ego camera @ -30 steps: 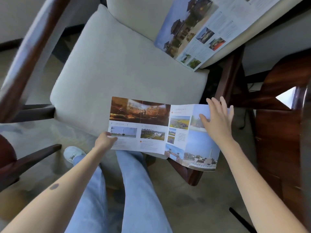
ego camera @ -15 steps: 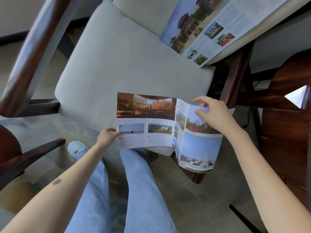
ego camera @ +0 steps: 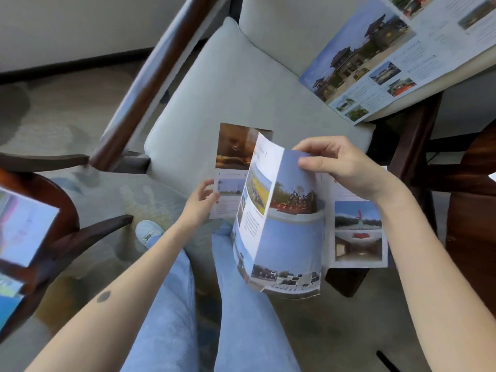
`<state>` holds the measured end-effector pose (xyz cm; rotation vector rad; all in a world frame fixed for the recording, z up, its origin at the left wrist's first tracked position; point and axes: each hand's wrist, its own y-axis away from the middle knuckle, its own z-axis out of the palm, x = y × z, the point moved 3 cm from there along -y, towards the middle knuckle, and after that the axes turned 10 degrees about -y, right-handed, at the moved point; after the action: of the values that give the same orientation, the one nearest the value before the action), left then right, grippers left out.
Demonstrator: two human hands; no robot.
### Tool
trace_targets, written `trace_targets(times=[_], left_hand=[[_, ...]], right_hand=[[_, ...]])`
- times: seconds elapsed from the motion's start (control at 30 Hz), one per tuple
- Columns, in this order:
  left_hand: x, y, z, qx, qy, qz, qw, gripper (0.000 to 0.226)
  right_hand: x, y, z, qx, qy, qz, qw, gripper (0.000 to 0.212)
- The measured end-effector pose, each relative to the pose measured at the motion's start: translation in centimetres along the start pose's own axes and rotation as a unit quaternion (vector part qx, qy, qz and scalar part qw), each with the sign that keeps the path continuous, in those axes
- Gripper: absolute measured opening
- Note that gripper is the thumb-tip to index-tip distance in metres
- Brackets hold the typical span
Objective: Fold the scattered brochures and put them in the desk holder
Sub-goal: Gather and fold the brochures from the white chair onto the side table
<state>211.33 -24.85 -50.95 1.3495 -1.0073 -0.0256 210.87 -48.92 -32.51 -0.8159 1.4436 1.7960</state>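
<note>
both hands pinch the glossy photo-printed paper brochure (ego camera: 281,229): left hand (ego camera: 200,202) at its edge, right hand (ego camera: 341,167) bending the floppy panel.

cushion (ego camera: 214,84) open mid, wood armrest (ego camera: 145,84) l., loose brochure (ego camera: 362,57) r.

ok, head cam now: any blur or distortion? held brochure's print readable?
Head view: blur worst at the left edge, where a printed sheet smears; chair rail soft too; wide-angle stretch toward the corners; brochure photos clear, its text too soft to read; right hand and left hand fairly sharp; light soft, no glare on the paper.
</note>
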Motion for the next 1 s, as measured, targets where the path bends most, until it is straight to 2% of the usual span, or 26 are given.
trace_targets(times=[0.1,0.23,0.3,0.37,0.5,0.6,0.7,0.8,0.83,0.9,1.0], left_hand=[[0.1,0.7,-2.0,0.004,0.029,0.027,0.999,0.017],[0.1,1.8,-3.7,-0.032,0.021,0.04,0.998,0.012],[0.2,2.4,-4.2,-0.058,0.03,0.051,0.997,0.014],[0.5,2.9,-4.5,-0.073,0.029,0.061,0.995,0.02],[-0.2,3.4,-4.9,-0.125,0.045,0.014,0.991,0.042],[-0.7,3.8,-4.7,-0.179,0.019,0.028,0.983,0.044],[-0.8,3.7,-4.4,-0.166,-0.003,0.02,0.986,0.05],[-1.0,4.4,-4.4,-0.188,-0.017,0.076,0.979,0.069],[-0.9,4.7,-4.4,-0.206,-0.012,0.094,0.974,0.066],[-0.7,5.2,-4.5,-0.243,0.014,0.109,0.964,0.044],[-0.9,5.6,-5.1,-0.244,0.022,0.067,0.967,0.031]], right_hand=[[-0.4,-0.8,1.5,-0.026,-0.056,-0.014,0.998,0.026],[0.5,-2.4,3.2,0.008,-0.001,-0.004,1.0,0.013],[0.9,-3.1,4.3,0.02,0.01,-0.002,1.0,0.013],[1.1,-3.7,5.3,0.031,0.02,-0.008,0.999,0.018],[1.3,-4.4,6.7,0.017,0.043,-0.003,0.999,0.019],[1.4,-4.7,7.1,-0.001,0.044,0.024,0.999,0.019],[1.1,-4.6,7.9,-0.035,0.019,0.022,0.999,0.016],[0.9,-4.4,8.5,-0.046,-0.007,0.014,0.999,0.022],[0.9,-4.4,8.6,-0.046,-0.009,0.015,0.999,0.023],[0.9,-4.5,8.7,-0.041,-0.002,0.017,0.999,0.019],[0.8,-4.7,8.4,-0.021,0.004,0.011,1.0,0.014]])
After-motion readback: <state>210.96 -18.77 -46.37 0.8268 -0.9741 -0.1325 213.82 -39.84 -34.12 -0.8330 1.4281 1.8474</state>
